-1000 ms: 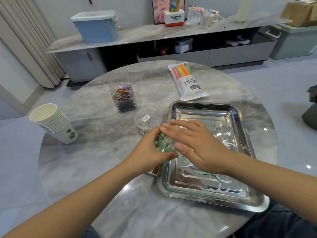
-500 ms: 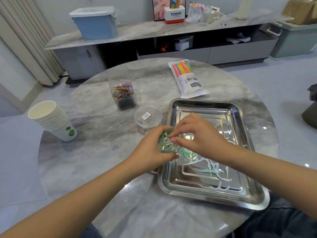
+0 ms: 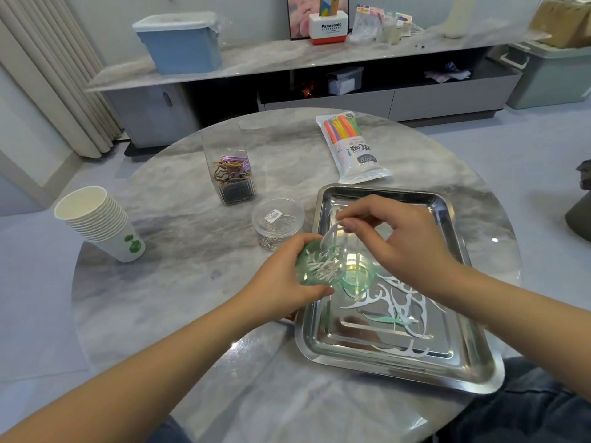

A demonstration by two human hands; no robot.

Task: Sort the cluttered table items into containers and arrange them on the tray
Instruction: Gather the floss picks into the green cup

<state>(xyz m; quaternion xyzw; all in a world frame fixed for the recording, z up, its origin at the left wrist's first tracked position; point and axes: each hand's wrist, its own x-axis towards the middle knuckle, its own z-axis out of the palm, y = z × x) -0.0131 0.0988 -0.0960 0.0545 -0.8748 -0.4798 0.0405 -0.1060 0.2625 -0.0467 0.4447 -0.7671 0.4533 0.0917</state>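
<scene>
The left hand [image 3: 287, 276] is wrapped around a small green-tinted clear tub [image 3: 319, 270] packed with white floss picks, holding it just over the tray's left edge. The right hand [image 3: 403, 244] pinches the tub's clear lid [image 3: 332, 233] between thumb and fingertips, tilted up off the mouth with its lower edge close to or touching the rim; I cannot tell which. The tub looks tipped, its mouth facing up and toward the right hand, its short axis leaning that way rather than standing plumb. The picks inside lie jumbled, mostly along that axis.

The steel tray [image 3: 447, 219] sits at the table's right side, and loose floss picks [image 3: 396, 302] are scattered across its floor, pointing every way.

The step in hand looks like opening the tub so the loose picks can go in. Next, the lid probably wants setting down and the tub held level, so nothing spills while the right hand gathers picks.

On the marble table [image 3: 192, 298], a round clear tub of paper clips [image 3: 277, 223] stands just left of the tray, with a tall clear box of clips [image 3: 232, 174] beyond it, a stack of paper cups [image 3: 99, 223] near the left edge, and a bag of coloured sticks [image 3: 351, 148] at the far edge.
</scene>
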